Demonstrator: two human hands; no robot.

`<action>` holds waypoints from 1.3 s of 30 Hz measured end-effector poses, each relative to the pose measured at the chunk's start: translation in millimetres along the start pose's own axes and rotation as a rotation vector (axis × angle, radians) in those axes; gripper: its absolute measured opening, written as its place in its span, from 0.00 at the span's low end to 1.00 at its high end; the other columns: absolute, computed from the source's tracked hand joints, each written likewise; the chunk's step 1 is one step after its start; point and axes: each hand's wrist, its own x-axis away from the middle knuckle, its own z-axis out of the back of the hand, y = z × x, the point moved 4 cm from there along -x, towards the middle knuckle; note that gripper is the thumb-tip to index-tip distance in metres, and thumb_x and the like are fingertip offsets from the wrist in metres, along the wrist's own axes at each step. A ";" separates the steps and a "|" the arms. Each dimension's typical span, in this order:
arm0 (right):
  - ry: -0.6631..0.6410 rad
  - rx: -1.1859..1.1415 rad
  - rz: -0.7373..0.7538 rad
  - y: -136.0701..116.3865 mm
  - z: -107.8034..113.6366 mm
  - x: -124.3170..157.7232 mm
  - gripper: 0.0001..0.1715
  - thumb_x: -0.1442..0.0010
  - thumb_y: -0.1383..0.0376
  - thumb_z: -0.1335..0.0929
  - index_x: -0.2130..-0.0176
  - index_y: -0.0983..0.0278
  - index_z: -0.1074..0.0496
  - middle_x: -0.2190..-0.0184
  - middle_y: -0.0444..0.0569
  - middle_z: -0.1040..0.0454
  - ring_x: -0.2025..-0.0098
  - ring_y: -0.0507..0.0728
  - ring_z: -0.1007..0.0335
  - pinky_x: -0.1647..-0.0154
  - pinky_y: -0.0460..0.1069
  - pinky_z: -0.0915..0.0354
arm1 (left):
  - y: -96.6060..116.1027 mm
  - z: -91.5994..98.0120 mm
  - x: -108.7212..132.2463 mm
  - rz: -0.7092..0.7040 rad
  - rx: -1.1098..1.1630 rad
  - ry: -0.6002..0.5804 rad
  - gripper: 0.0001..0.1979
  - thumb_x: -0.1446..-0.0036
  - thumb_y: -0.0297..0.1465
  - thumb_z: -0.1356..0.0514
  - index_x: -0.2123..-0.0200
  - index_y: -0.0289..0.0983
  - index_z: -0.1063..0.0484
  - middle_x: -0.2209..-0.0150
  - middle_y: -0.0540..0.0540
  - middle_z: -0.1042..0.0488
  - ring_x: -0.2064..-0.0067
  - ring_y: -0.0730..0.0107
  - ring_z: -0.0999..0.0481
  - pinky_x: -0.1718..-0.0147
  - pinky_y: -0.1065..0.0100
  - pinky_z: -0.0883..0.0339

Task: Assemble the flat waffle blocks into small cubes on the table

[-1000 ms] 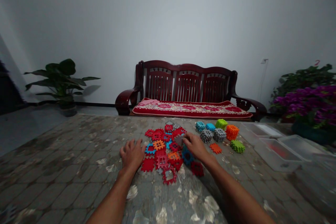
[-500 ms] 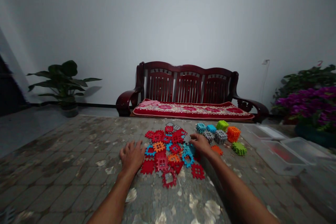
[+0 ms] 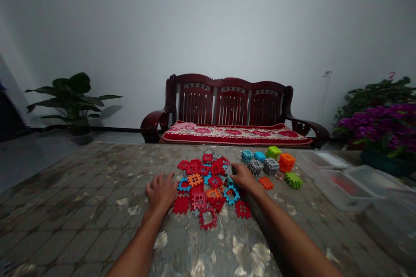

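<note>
A pile of notched plastic building tiles, mostly red [image 3: 198, 197] with some blue tiles [image 3: 231, 194] and orange tiles [image 3: 195, 179], lies spread in front of me. My left hand [image 3: 161, 191] rests on the table at the pile's left edge, fingers spread, holding nothing. At the pile's right side my right hand [image 3: 244, 177] has its thumb and fingers closed at a grey tile [image 3: 229, 170], seemingly pinching its edge. The fingertips are small and partly hidden. A single orange tile [image 3: 266, 183] lies flat right of that hand.
Sorted stacks stand at the back right: blue [image 3: 247, 156], grey [image 3: 271, 165], orange [image 3: 287, 162] and green [image 3: 294, 180]. Farther right are clear plastic boxes [image 3: 344, 190], one with something red inside. A wooden bench [image 3: 232, 104] stands beyond the patterned table [image 3: 107, 207].
The view has shifted slightly. My right hand has moved a little at the pile's right edge, and the orange tile beside it shows more fully. My left hand stays in place.
</note>
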 end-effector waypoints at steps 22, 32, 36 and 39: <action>-0.234 0.240 -0.178 -33.2 25.5 8.8 0.32 0.32 0.46 0.34 0.38 0.62 0.25 0.40 0.60 0.22 0.38 0.68 0.26 0.40 0.57 0.32 | 2.0 5.1 0.9 0.011 -0.042 -0.023 0.26 0.28 0.40 0.53 0.33 0.46 0.28 0.30 0.38 0.31 0.30 0.51 0.35 0.33 0.49 0.45; -0.268 0.134 -0.241 -20.4 19.7 6.8 0.29 0.28 0.49 0.39 0.43 0.62 0.21 0.42 0.58 0.21 0.40 0.67 0.25 0.42 0.54 0.32 | 1.5 2.3 -0.2 0.010 -0.021 0.000 0.26 0.29 0.40 0.52 0.34 0.45 0.27 0.31 0.37 0.31 0.30 0.51 0.35 0.33 0.49 0.45; -0.240 0.177 -0.270 -17.3 16.2 7.1 0.29 0.31 0.48 0.36 0.43 0.62 0.21 0.42 0.60 0.21 0.39 0.68 0.26 0.43 0.55 0.32 | 1.7 2.4 -0.1 0.019 -0.007 -0.017 0.26 0.29 0.40 0.52 0.34 0.45 0.27 0.30 0.37 0.31 0.29 0.50 0.36 0.33 0.48 0.46; -0.233 0.165 -0.266 -18.9 13.6 6.8 0.29 0.35 0.49 0.32 0.44 0.63 0.21 0.43 0.61 0.21 0.40 0.70 0.25 0.45 0.57 0.31 | 2.0 3.3 0.0 0.027 -0.008 -0.031 0.27 0.28 0.40 0.53 0.33 0.45 0.28 0.29 0.37 0.32 0.29 0.50 0.37 0.32 0.47 0.47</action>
